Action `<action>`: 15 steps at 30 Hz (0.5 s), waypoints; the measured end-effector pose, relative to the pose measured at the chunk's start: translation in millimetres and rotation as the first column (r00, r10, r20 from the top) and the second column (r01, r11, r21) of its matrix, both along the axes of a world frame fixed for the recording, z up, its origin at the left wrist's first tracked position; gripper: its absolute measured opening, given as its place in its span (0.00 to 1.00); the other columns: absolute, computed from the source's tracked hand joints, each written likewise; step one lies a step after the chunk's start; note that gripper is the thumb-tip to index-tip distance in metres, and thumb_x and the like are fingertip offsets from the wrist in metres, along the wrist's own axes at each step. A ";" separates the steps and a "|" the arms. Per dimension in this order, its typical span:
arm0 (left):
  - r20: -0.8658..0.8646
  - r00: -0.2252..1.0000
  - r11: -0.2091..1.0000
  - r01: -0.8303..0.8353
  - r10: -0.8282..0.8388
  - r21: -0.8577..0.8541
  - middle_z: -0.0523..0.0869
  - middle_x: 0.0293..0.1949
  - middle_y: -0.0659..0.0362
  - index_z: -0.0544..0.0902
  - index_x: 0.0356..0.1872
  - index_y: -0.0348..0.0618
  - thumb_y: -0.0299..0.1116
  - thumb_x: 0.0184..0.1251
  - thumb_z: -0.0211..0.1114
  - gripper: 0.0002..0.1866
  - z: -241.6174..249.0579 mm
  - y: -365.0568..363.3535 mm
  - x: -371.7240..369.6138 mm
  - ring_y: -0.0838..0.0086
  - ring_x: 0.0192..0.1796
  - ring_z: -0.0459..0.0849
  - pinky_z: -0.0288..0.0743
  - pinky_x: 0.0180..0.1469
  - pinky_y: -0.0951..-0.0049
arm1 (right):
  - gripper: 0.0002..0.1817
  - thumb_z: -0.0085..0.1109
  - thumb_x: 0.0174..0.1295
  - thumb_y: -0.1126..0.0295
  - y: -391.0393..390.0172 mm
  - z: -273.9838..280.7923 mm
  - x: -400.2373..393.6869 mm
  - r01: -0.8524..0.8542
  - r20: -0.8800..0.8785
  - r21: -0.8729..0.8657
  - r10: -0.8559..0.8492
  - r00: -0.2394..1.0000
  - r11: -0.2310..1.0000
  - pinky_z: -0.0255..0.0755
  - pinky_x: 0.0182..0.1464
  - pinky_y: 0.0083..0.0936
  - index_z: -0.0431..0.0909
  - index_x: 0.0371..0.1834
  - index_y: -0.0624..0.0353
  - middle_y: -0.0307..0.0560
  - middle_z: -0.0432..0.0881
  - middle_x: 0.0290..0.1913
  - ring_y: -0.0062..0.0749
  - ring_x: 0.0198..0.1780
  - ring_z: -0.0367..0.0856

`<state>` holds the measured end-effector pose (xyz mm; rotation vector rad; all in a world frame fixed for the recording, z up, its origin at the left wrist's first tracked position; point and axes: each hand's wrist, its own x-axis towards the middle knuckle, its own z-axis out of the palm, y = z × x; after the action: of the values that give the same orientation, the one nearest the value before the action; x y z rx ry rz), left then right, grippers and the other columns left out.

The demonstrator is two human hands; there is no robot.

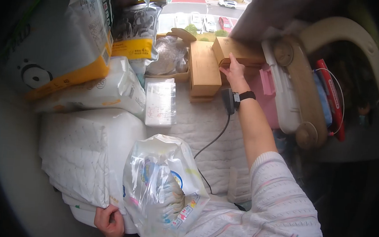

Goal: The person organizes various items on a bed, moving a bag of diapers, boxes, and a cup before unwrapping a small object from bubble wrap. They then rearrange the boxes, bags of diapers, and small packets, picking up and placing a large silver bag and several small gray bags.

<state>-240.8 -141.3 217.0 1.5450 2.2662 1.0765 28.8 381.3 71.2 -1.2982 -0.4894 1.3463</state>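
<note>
My right hand (234, 73) reaches forward to a brown cardboard box (238, 51) near the window, fingers spread against its front lower corner. A black watch-like band with a cabled device (229, 101) is on that wrist. Beside this box stands a second cardboard box (205, 69). Near the lower left, my left hand (110, 223) has its fingers curled at the lower edge of a folded white quilted cloth (76, 155); its fingertips grip that edge. A clear plastic bag (163, 186) with a printed pack inside lies between my arms.
Large diaper packs (68, 41) fill the upper left. A white wrapped pack (160, 101) and an open carton (169, 58) with plastic-wrapped contents sit centrally on a quilted pad (214, 137). At right are a beige curved frame (306, 91) and a red item (331, 99).
</note>
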 end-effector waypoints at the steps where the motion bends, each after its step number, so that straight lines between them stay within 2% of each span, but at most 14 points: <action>1: -0.074 0.997 0.997 0.021 -0.026 -0.069 0.74 0.24 0.55 0.78 0.30 0.35 0.17 0.50 0.57 0.06 5.9 -0.8 -0.7 0.69 0.22 0.71 0.64 0.23 0.75 | 0.29 0.63 0.53 0.60 3.8 -1.7 0.3 0.006 0.065 -0.024 -0.005 0.998 1.000 0.76 0.34 0.41 0.63 0.52 0.63 0.47 0.74 0.44 0.39 0.38 0.75; 2: -0.146 0.987 0.990 0.039 -0.060 -0.139 0.76 0.24 0.53 0.79 0.32 0.34 0.20 0.52 0.59 0.06 8.8 -0.6 -1.3 0.64 0.24 0.73 0.68 0.26 0.69 | 0.29 0.63 0.53 0.60 6.8 -3.3 1.2 0.008 0.068 -0.028 -0.006 0.998 1.000 0.76 0.34 0.41 0.63 0.52 0.63 0.47 0.74 0.44 0.39 0.38 0.75; 3: -0.143 0.988 0.989 0.043 -0.063 -0.142 0.76 0.24 0.53 0.79 0.32 0.34 0.20 0.52 0.59 0.06 8.2 1.0 -1.1 0.64 0.24 0.73 0.68 0.26 0.69 | 0.29 0.61 0.54 0.58 9.4 -4.6 3.1 0.007 0.130 -0.036 -0.002 0.992 0.999 0.76 0.34 0.42 0.62 0.53 0.64 0.49 0.74 0.44 0.42 0.37 0.76; 5: -0.117 0.992 0.997 0.048 -0.054 -0.053 0.72 0.21 0.55 0.80 0.31 0.35 0.18 0.51 0.59 0.06 7.2 4.3 0.3 0.68 0.20 0.67 0.61 0.22 0.72 | 0.30 0.59 0.56 0.56 1.8 10.4 2.3 0.009 0.194 -0.044 0.000 0.981 0.999 0.76 0.35 0.44 0.61 0.54 0.65 0.50 0.74 0.44 0.46 0.37 0.78; 7: -0.123 0.991 0.997 0.053 -0.060 -0.057 0.72 0.21 0.55 0.80 0.31 0.35 0.19 0.51 0.59 0.06 8.0 5.0 0.1 0.68 0.20 0.68 0.61 0.22 0.72 | 0.26 0.56 0.57 0.56 -18.0 35.8 -4.0 -0.032 0.330 -0.212 0.102 0.938 0.977 0.75 0.37 0.45 0.65 0.51 0.65 0.57 0.74 0.46 0.48 0.38 0.79; 8: -0.131 0.989 0.997 0.054 -0.061 -0.059 0.72 0.21 0.55 0.80 0.31 0.35 0.19 0.52 0.59 0.06 8.3 5.0 0.0 0.68 0.21 0.68 0.61 0.22 0.72 | 0.26 0.56 0.57 0.56 -23.4 33.1 -3.8 -0.031 0.331 -0.211 0.101 0.938 0.977 0.75 0.37 0.45 0.65 0.51 0.65 0.57 0.74 0.46 0.48 0.38 0.79; 9: -0.130 0.990 0.997 0.055 -0.062 -0.057 0.72 0.21 0.55 0.80 0.31 0.35 0.19 0.52 0.59 0.06 8.2 5.0 -0.1 0.68 0.21 0.68 0.61 0.22 0.72 | 0.23 0.56 0.56 0.57 -28.2 28.7 -2.7 -0.129 0.616 -0.136 0.186 0.765 0.982 0.74 0.37 0.45 0.67 0.48 0.63 0.56 0.75 0.47 0.48 0.37 0.80; 10: -0.132 0.990 0.997 0.048 -0.057 -0.067 0.72 0.21 0.55 0.80 0.31 0.36 0.19 0.52 0.59 0.06 8.3 4.9 0.2 0.68 0.21 0.68 0.61 0.22 0.72 | 0.20 0.56 0.56 0.58 -33.5 24.7 -1.3 -0.242 0.838 -0.099 0.212 0.503 0.965 0.73 0.37 0.45 0.69 0.46 0.60 0.56 0.75 0.47 0.48 0.36 0.81; 11: -0.135 0.989 0.996 0.044 -0.055 -0.079 0.72 0.21 0.55 0.80 0.31 0.36 0.18 0.52 0.59 0.06 8.4 5.3 0.7 0.68 0.21 0.68 0.61 0.22 0.72 | 0.17 0.58 0.52 0.62 -43.5 38.5 -8.2 -0.336 0.936 -0.116 0.216 0.278 0.935 0.69 0.45 0.43 0.72 0.43 0.54 0.49 0.75 0.50 0.39 0.45 0.78; 13: -0.150 0.986 0.994 0.055 -0.069 -0.093 0.72 0.22 0.54 0.80 0.31 0.36 0.18 0.52 0.59 0.06 10.0 6.4 1.4 0.67 0.21 0.68 0.61 0.22 0.71 | 0.20 0.60 0.50 0.59 -42.4 37.6 -18.5 -0.522 0.999 -0.006 -0.019 -0.043 0.853 0.59 0.56 0.49 0.72 0.47 0.50 0.43 0.70 0.57 0.37 0.59 0.67; 14: -0.166 0.983 0.994 0.059 -0.074 -0.095 0.73 0.22 0.54 0.80 0.31 0.36 0.18 0.52 0.58 0.06 11.0 7.6 1.8 0.66 0.21 0.68 0.61 0.23 0.70 | 0.20 0.60 0.50 0.59 -39.1 34.4 -21.9 -0.514 0.999 -0.009 -0.013 -0.041 0.858 0.59 0.56 0.49 0.72 0.47 0.50 0.43 0.70 0.57 0.37 0.59 0.67; 15: -0.168 0.983 0.993 0.066 -0.081 -0.097 0.73 0.22 0.54 0.80 0.31 0.36 0.18 0.52 0.58 0.06 12.1 8.6 2.5 0.66 0.21 0.68 0.61 0.23 0.70 | 0.19 0.57 0.52 0.59 -32.7 31.9 -25.7 -0.566 0.977 0.005 -0.125 -0.174 0.824 0.53 0.59 0.53 0.72 0.49 0.47 0.43 0.66 0.60 0.38 0.63 0.60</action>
<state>-238.3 -132.7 229.2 1.7292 2.3102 0.8387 3.1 348.5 103.1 -1.6336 -2.1768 -0.0320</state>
